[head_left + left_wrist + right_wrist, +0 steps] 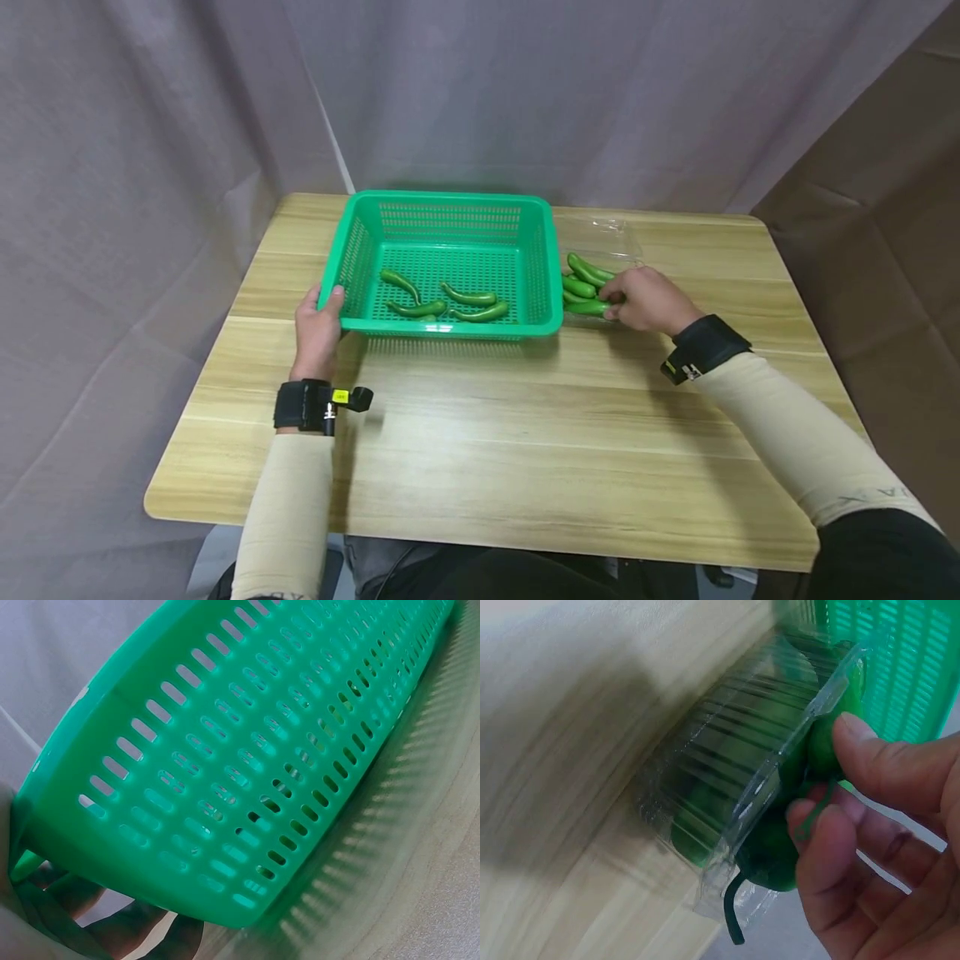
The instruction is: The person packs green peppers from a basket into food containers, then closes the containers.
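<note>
A green plastic basket stands on the table with several green chili peppers on its floor. My left hand grips its front left corner, thumb over the rim, and the left wrist view shows curled fingers under the rim outside the slotted wall. To the right, a clear plastic box holds more green peppers. Over the box's near right part, my right hand pinches a green pepper near its stem, thumb on one side and fingers on the other. Another pepper's stem sticks out past the box edge.
The box's clear lid lies folded back behind it, beside the basket's right wall. The wooden table runs from the basket to my body. Grey curtains hang behind and at the left.
</note>
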The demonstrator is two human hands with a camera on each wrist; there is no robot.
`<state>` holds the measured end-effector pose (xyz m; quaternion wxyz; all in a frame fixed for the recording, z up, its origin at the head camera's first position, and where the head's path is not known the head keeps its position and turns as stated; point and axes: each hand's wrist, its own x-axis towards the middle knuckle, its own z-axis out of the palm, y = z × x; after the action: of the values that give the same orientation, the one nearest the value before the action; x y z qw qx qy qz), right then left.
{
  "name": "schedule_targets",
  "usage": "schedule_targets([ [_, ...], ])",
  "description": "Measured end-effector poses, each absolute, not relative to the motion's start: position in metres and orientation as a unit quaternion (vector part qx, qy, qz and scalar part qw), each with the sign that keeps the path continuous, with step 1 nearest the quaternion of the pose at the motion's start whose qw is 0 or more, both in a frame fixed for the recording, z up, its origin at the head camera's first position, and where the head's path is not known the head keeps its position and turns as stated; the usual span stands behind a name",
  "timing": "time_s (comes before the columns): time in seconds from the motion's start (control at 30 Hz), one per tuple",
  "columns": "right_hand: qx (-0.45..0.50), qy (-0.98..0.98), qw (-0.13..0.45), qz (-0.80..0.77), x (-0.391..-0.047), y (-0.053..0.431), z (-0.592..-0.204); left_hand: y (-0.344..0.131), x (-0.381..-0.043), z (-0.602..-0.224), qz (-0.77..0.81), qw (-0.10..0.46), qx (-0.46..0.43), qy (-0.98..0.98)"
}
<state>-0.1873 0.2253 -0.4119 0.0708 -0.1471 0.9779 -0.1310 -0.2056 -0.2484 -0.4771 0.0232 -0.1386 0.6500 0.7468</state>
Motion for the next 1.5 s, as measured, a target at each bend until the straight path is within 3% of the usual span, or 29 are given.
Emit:
schedule_targets([
  [0.8, -0.138, 0.981, 0.009, -0.137, -0.182, 0.224, -0.426, -0.248, -0.206, -0.484, 0.743, 0.013, -0.144, 0.653],
  [1.5, -0.192, 0.971, 0.028, -0.143, -0.188, 0.221, -0.431, -0.249, -0.205, -0.481, 0.740, 0.023, -0.136, 0.658],
])
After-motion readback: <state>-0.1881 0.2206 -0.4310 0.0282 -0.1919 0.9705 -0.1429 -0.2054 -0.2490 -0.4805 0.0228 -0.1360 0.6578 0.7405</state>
